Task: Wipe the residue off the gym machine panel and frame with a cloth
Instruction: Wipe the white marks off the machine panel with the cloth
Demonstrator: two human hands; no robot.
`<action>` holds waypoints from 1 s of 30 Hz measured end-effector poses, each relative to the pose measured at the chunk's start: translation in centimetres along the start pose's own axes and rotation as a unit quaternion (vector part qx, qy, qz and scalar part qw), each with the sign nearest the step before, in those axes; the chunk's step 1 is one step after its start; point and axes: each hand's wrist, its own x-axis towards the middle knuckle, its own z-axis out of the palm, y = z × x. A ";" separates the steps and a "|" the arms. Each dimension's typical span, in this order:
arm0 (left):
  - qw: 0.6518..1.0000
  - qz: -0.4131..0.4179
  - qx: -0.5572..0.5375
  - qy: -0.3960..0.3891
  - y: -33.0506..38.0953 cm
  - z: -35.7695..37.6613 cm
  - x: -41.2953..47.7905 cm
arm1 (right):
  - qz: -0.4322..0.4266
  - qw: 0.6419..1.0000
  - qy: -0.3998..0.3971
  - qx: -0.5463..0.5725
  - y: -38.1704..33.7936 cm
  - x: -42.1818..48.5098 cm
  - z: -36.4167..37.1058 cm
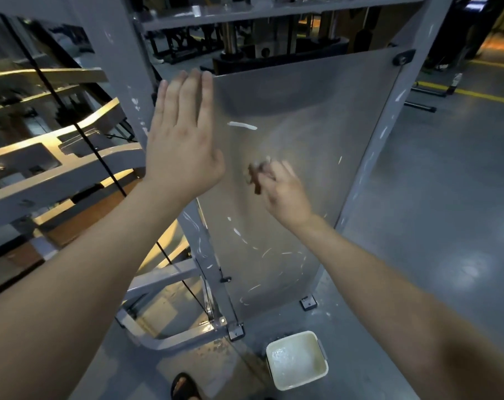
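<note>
One grey gym machine frame (106, 39) stood on the concrete floor (447, 197), its two uprights flanking a single pale, translucent panel (302, 96) that leaned between them. Two bare forearms reached up from the lower corners of the view.

The left hand (181, 145) lay flat against the panel's upper left edge, where it met the left upright. Its fingers were straight, held together and pointing up, and it grasped nothing. The right hand (282, 192) was motion-blurred at the panel's middle, fingers bent around one small brownish cloth (256, 174) pressed against the surface.

One white square tub (291, 338) holding cloudy liquid sat on the floor just below the panel's bottom edge. One sandalled foot (184, 386) showed at the bottom of the view.

White residue marked the panel: one thick streak (242, 126) above the cloth and many thin, curved smears (266, 252) across the lower half, too many and too faint to count. More flecks dotted both uprights.
</note>
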 end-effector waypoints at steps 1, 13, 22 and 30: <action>1.000 0.000 0.000 0.000 -0.1 -0.1 -0.1 | -0.031 0.998 -0.039 -0.029 0.4 -0.6 0.0; 1.000 0.011 -0.015 0.024 -0.3 -0.4 0.0 | -0.071 0.995 -0.010 -0.066 0.2 2.5 -1.7; 1.000 0.010 -0.015 0.018 -0.5 -0.2 0.1 | -0.030 0.994 0.097 -0.041 -0.4 6.3 -3.2; 1.000 0.017 -0.015 0.013 -0.8 -0.5 0.0 | -0.063 0.992 0.090 -0.062 0.0 8.7 -5.0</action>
